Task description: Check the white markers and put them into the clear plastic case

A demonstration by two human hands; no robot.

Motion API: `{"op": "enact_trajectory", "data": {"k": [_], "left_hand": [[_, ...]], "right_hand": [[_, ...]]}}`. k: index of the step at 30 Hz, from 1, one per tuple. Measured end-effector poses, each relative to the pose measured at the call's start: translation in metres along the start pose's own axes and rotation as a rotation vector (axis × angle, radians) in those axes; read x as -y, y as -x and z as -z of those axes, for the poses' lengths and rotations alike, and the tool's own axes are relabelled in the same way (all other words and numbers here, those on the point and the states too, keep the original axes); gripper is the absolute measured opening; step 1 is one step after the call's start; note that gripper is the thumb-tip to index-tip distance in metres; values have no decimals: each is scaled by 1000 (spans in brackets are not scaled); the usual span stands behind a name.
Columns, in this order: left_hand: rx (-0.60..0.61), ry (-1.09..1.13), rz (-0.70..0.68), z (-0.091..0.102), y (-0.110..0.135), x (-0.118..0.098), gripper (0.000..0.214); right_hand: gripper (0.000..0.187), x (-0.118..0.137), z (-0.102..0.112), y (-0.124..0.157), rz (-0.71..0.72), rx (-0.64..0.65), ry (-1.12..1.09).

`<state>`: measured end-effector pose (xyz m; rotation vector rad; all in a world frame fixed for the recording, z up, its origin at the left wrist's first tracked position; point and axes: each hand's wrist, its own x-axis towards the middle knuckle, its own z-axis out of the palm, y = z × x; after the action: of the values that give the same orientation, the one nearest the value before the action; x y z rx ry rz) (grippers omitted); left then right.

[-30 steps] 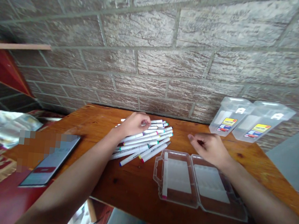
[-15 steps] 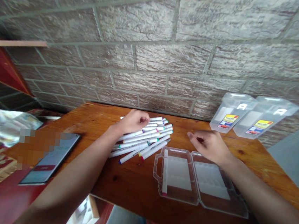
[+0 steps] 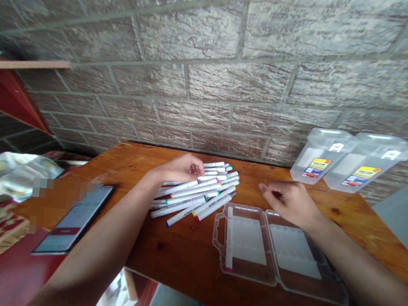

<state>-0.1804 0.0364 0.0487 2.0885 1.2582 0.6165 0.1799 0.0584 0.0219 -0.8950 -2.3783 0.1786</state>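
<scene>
My left hand (image 3: 184,166) is over the far left part of a heap of white markers (image 3: 195,190) with coloured ends. Its fingers bend down onto the markers and are slightly apart; no marker is visibly gripped, and the palm side is hidden. My right hand (image 3: 289,199) hovers loosely curled above the far side of an opened clear plastic case (image 3: 277,249), nothing showing in its fingers. One marker (image 3: 230,242) with a pink end lies along the left edge of the case, beside its handle.
Two clear upright containers (image 3: 311,158) with yellow labels stand at the back right against the brick wall (image 3: 228,88). A phone (image 3: 74,222) lies at the left edge of the wooden table (image 3: 165,260). A plastic bag (image 3: 14,171) is farther left.
The fingers of my left hand have loosened and lowered towards the markers. My right hand stays curled above the case. The whole view has shifted slightly.
</scene>
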Motion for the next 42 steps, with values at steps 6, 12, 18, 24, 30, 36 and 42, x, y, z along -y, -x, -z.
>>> {"op": "enact_trajectory", "data": {"k": [6, 12, 18, 24, 30, 36, 42], "left_hand": [[-44, 6, -6, -4, -3, -2, 13], [-44, -42, -43, -11, -5, -3, 11], [-46, 16, -55, -18, -8, 0, 16], [-67, -27, -90, -19, -8, 1, 16], [-83, -42, -89, -21, -8, 1, 17], [-136, -104, -110, -27, -5, -16, 16], [-109, -224, -207, -34, -4, -34, 11]], "right_hand": [[50, -1, 0, 0, 19, 3, -2], [51, -2, -1, 0, 30, 9, 11], [50, -2, -2, 1, 23, 12, 14], [50, -1, -2, 0, 26, 18, 14], [50, -2, -2, 1, 25, 28, 9], [51, -1, -5, 0, -4, 63, 12], [51, 0, -5, 0, -22, 124, 29]]}}
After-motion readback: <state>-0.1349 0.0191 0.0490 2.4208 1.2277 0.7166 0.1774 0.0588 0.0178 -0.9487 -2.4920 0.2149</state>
